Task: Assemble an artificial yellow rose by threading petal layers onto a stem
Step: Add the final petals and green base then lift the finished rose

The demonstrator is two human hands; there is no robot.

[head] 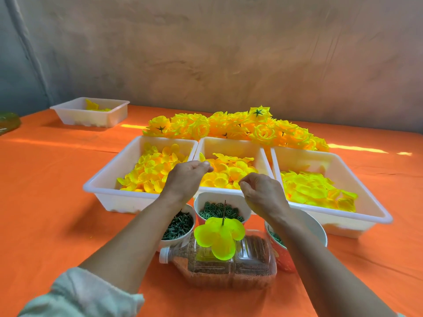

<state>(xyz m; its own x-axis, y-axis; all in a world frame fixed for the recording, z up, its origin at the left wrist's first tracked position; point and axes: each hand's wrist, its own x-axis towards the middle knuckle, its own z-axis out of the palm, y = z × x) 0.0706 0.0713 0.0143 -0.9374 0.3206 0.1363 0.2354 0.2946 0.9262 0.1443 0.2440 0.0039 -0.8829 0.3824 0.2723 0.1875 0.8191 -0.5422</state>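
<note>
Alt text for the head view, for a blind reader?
The left hand and right hand reach, fingers curled, over the middle tray of yellow petals. Nearer, one petal layer sits on a stem standing up from a bottle lying on its side; finished roses are piled at the back.

Four white trays [119, 202], three bowls [171, 243], one bottle [229, 271], one stem [224, 209].
</note>
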